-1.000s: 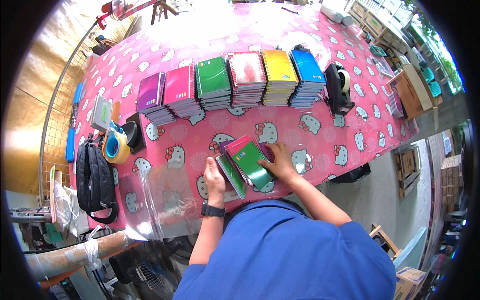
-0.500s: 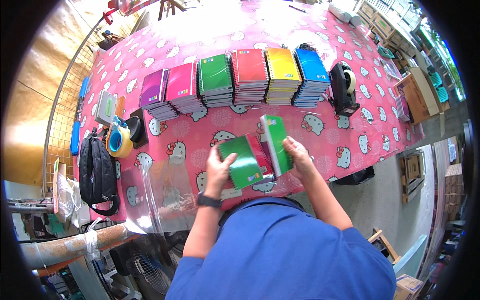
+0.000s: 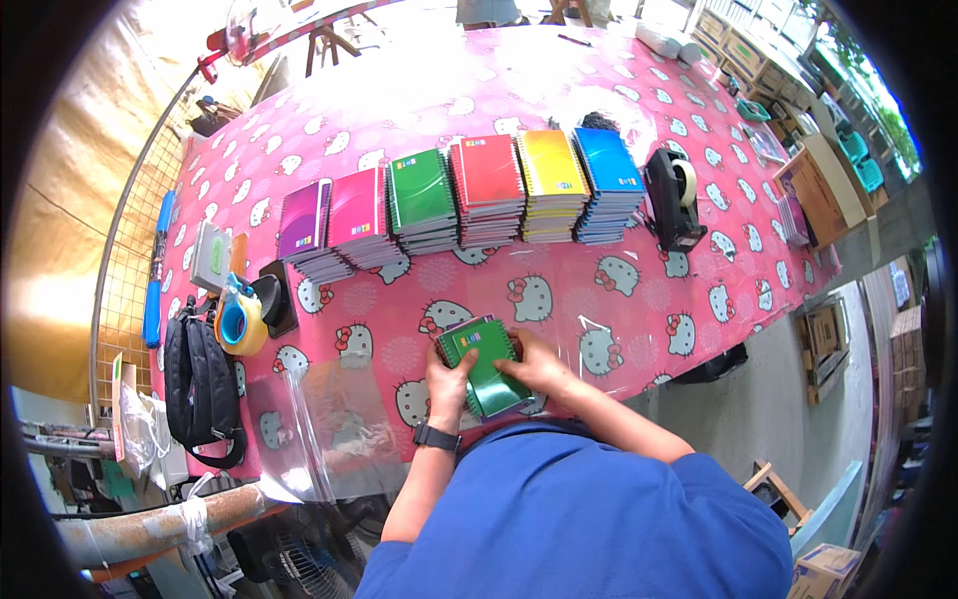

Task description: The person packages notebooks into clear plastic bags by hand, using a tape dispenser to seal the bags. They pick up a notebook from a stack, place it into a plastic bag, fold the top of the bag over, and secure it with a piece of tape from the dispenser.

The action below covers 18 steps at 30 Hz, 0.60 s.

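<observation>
Head view: the left hand [image 3: 448, 381] and right hand [image 3: 537, 363] grip a small stack of spiral notebooks [image 3: 491, 379], green on top, from either side, by the near edge of the worktop [image 3: 750, 250], short of a row of taller notebook piles [image 3: 489, 170]. The step looks like squaring edges; the next move seems to call for even, gentle side pressure

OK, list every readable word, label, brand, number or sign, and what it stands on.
Green spiral-bound paper notebook in the hands: small cover lettering, which I won't copy.
Six coloured notebook stacks: similar lettering on top covers.
Brown cardboard box, lower right: markings too small to read.
</observation>
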### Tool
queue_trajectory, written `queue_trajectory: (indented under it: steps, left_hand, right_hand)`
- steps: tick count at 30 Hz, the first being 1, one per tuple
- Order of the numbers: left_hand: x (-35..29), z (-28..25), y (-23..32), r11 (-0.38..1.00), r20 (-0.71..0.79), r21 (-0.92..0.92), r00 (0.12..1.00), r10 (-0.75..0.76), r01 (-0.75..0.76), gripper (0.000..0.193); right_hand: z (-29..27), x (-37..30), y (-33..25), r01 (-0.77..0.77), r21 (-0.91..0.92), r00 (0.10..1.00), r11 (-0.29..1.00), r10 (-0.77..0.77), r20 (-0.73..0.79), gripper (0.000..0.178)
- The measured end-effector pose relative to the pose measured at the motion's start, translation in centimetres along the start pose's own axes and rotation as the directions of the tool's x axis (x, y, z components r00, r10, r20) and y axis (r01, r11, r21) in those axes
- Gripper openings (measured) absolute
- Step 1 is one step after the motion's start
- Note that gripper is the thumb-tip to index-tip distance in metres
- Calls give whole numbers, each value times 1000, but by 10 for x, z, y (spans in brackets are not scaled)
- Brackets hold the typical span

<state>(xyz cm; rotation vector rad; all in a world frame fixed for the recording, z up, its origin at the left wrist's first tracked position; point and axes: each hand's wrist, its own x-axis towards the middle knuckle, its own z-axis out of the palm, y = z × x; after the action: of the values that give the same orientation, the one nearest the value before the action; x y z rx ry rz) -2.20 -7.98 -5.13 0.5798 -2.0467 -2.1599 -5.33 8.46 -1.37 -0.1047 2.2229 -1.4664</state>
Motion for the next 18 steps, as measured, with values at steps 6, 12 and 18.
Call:
queue_trajectory:
  steps: [6, 12, 18]
  left_hand:
    - [8, -7, -20, 997, 46, 61, 998, 41, -44, 39]
    - [10, -14, -17, 991, 149, -130, 988, 45, -25, 76]
    - [5, -3, -1, 999, 128, -44, 992, 16, -11, 73]
  right_hand:
    - [-63, 88, -111, 531, -781, 484, 330, -874, -40, 51]
    - [-84, 157, -147, 461, -886, 721, 53, -604, 340, 37]
    - [-107, 159, -169, 517, -810, 790, 278, -519, 326, 25]
